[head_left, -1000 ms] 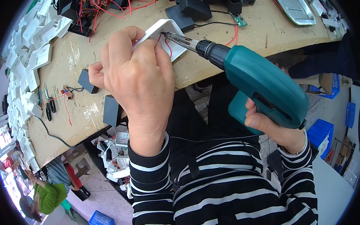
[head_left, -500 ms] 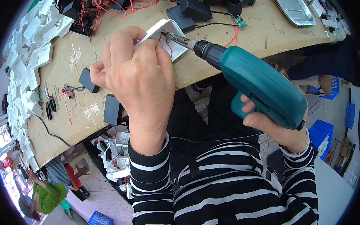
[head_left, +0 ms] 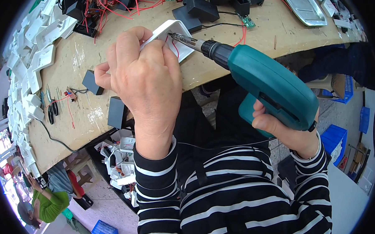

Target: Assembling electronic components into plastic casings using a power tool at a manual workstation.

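Right hand (head_left: 285, 131): wrapped around grip of teal power screwdriver (head_left: 266, 85), fingers mostly hidden behind tool. Left hand (head_left: 141, 79): clamped on white plastic housing (head_left: 174, 35) at the wooden bench (head_left: 91, 108) edge, covering most of it. Bit tip meets housing interior; contact point indistinct beside a red wire (head_left: 175, 47).

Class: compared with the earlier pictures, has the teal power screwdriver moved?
No. The teal power screwdriver keeps its bit in the white casing, same spot over the workbench edge.

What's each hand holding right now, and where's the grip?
The left hand clasps the white plastic casing from above, around its near end. The right hand grips the teal power screwdriver by its handle, bit tip inside the casing.
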Demonstrator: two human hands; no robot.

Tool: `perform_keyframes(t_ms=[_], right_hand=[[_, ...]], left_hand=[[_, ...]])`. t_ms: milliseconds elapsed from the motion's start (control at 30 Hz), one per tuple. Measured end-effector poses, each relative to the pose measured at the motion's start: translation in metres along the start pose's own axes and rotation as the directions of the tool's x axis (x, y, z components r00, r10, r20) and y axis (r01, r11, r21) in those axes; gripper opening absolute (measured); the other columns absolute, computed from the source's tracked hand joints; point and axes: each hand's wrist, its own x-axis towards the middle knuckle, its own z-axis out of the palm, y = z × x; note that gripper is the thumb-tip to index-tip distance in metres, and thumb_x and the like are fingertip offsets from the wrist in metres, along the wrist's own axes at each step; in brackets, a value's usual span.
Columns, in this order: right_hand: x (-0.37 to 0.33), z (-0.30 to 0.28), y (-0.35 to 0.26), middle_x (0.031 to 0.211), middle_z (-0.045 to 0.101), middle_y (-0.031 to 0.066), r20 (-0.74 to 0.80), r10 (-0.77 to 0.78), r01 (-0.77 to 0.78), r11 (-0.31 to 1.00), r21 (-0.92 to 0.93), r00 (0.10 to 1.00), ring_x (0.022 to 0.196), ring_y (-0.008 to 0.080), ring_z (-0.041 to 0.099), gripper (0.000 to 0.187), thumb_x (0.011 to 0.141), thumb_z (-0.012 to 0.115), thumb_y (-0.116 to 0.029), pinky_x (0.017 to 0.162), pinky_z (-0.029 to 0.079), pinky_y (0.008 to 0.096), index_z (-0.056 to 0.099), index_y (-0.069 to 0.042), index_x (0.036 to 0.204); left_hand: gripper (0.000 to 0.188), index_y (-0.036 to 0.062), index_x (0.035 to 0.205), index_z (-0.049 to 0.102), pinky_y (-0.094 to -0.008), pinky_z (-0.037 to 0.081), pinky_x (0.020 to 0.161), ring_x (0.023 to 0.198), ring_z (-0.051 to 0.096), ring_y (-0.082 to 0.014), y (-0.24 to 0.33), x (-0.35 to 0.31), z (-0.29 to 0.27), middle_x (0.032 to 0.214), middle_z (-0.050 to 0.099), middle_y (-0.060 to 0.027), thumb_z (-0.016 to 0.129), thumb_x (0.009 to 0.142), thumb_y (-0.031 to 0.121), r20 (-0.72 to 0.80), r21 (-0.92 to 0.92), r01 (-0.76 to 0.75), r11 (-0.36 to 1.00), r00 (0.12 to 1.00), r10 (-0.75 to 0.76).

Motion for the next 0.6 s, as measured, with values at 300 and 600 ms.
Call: perform_keyframes(t_ms=[300,600], right_hand=[[-0.0035,0.0048,-0.0014,0.087,0.06,0.0064,-0.061,0.081,-0.07,0.985,0.16,0.995,0.071,0.0101,0.061,0.042,0.069,0.08,-0.009,0.062,0.05,0.0212,0.061,0.003,0.104],[-0.0076,0.0069,0.0017,0.09,0.06,0.0069,-0.077,0.145,-0.123,0.962,0.243,0.986,0.071,0.01,0.062,0.047,0.068,0.081,-0.009,0.062,0.05,0.0203,0.059,0.004,0.108]], left_hand=[[0.005,0.0068,0.064,0.063,-0.0404,0.026,0.077,0.083,0.052,-0.0183,-0.0002,-0.0003,0.0006,0.085,0.055,0.001,0.065,0.068,0.009,-0.001,0.003,0.001,1.0,1.0,-0.001],[0.005,0.0071,0.064,0.063,-0.0406,0.026,0.077,0.083,0.052,-0.0186,-0.0003,-0.0007,0.0005,0.086,0.055,0.0011,0.065,0.068,0.009,0.005,0.008,0.001,1.0,1.0,-0.001]])
